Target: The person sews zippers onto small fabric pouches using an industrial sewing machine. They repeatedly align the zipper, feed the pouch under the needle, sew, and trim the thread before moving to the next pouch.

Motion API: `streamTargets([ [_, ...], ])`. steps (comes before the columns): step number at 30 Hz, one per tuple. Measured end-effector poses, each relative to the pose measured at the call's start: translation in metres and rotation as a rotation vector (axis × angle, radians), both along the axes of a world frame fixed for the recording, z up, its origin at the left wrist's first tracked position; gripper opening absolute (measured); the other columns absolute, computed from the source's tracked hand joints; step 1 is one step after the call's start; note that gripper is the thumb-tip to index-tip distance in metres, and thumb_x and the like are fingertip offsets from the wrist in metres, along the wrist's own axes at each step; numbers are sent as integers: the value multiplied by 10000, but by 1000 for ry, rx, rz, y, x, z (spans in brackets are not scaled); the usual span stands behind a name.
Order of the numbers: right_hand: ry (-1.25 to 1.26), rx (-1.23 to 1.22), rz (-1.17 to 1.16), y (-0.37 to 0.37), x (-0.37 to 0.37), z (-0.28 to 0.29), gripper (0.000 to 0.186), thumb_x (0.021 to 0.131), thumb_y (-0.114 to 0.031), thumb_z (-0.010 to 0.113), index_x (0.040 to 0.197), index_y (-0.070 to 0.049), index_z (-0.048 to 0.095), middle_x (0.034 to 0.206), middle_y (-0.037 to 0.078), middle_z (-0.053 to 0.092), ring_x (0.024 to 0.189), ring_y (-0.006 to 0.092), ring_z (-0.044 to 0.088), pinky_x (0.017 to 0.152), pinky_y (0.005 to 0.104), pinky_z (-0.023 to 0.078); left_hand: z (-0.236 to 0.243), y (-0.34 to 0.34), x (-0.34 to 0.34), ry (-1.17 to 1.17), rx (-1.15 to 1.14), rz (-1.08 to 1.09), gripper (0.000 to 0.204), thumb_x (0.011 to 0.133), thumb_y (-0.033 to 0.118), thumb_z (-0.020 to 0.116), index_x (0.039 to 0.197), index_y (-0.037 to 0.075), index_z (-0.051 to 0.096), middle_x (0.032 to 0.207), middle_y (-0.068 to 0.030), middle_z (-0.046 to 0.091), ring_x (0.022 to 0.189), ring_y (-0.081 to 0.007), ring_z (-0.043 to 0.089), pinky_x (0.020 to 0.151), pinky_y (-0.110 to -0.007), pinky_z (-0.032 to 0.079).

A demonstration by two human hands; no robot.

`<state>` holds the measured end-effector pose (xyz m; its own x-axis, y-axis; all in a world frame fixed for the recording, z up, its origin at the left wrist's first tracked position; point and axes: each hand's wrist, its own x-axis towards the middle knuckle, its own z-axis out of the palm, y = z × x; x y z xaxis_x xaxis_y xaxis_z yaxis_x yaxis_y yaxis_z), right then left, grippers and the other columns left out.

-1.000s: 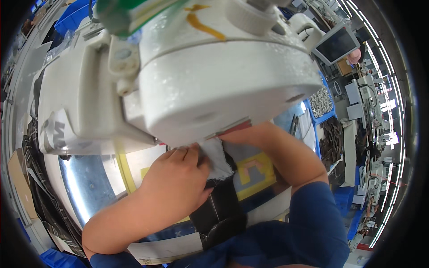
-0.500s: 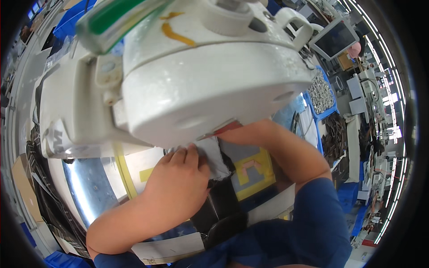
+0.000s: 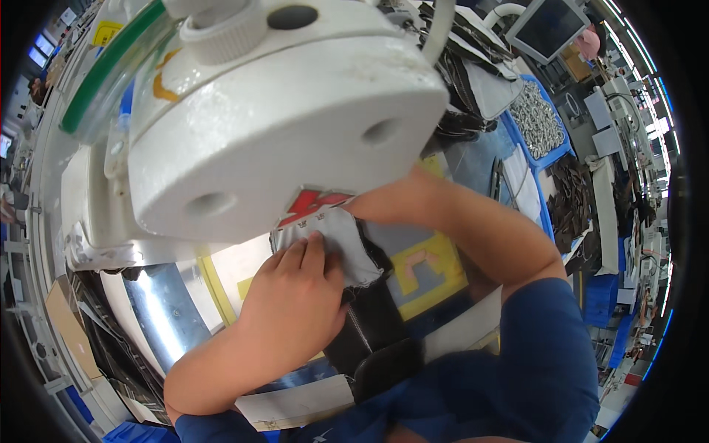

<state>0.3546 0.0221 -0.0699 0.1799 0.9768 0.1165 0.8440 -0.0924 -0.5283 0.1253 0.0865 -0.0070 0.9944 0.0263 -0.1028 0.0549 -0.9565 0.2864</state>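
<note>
My left hand (image 3: 299, 284) lies on a light grey fabric piece (image 3: 353, 247) with dark, frayed edges, its fingers stretched out and pressing down. Under that fabric, a black strip with pale stitching (image 3: 369, 321) runs toward my body. My right hand (image 3: 391, 199) reaches in from the right to the far edge of the grey piece. Its fingers are mostly hidden behind the white sewing machine head (image 3: 288, 125), so their grip does not show. A red-and-silver emblem (image 3: 314, 203) shows at the machine head's lower edge, just beyond my left fingertips.
Yellow tape (image 3: 428, 277) marks the work surface on the right. A shiny metal plate (image 3: 166, 310) lies left. Beyond my right arm are tweezers (image 3: 496, 177), a blue bin of small metal parts (image 3: 535, 122) and dark scraps (image 3: 572, 207). A monitor (image 3: 548, 29) stands at the back.
The view has shifted, so the machine head appears farther left and higher. More of the emblem and the grey fabric shows. Both hands stay at almost the same spots on the fabric.
</note>
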Motion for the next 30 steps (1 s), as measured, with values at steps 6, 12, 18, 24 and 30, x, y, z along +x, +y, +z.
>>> streamTargets([
  [6,65,-2,57,6,7,-19,241,816,-141,636,853,57,768,859,304,726,907,495,726,838,537,597,6,0,1,76,-16,11,659,760,313,886,1281,-35,682,1391,-339,623,1208,-449,688,1035,-470,575],
  [12,17,-3,62,5,10,-17,245,825,-149,643,848,56,775,871,300,730,919,489,729,854,537,591,4,2,0,30,-38,-7,652,757,314,886,1279,-22,689,1393,-334,619,1218,-453,681,1041,-478,569],
  [18,-48,77,117,3,26,-19,243,827,-165,647,814,48,762,847,276,728,900,476,724,846,539,581,-1,0,5,-25,-62,-45,669,742,312,886,1302,5,687,1420,-322,601,1260,-447,651,1068,-487,546],
  [24,-41,26,89,-1,33,-21,239,812,-170,644,788,42,753,840,264,728,896,472,719,849,534,577,-2,-3,8,-44,-91,-78,662,753,310,880,1324,34,690,1422,-296,606,1290,-440,630,1090,-485,526],
  [30,-17,8,64,-1,34,-15,236,800,-193,664,796,24,757,844,256,733,891,461,721,833,526,576,3,-11,0,-111,-92,-75,643,781,302,875,1335,31,691,1385,-256,637,1245,-421,651,1090,-488,522],
])
